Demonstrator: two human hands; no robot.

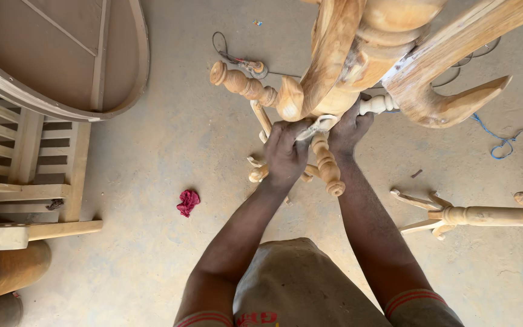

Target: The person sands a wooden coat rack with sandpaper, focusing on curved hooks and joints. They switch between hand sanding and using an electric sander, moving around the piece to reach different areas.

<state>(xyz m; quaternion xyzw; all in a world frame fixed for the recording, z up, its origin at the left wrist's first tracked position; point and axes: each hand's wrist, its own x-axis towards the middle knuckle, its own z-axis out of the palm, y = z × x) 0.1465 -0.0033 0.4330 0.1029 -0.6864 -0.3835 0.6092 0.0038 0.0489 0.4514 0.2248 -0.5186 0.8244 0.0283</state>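
While both hands are closed around the work, a hand-finishing step is judged to be under way: the left hand is curled over a small pale strip, seemingly abrasive paper, pressed against the large carved, unfinished light-wood furniture base with curved legs, raised above the grey concrete floor; the right hand is clasped on a pale turned spindle. Firm bracing and short strokes are probably required next. Bare, matte, unvarnished wood is noted

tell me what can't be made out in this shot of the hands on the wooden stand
Head view only:
- Left hand: its palm side is hidden, grip unclear.
- Right hand: fingers hidden behind the carved stand.
- Stand's top: cut off by the upper edge.
- Red cloth: too small to identify.
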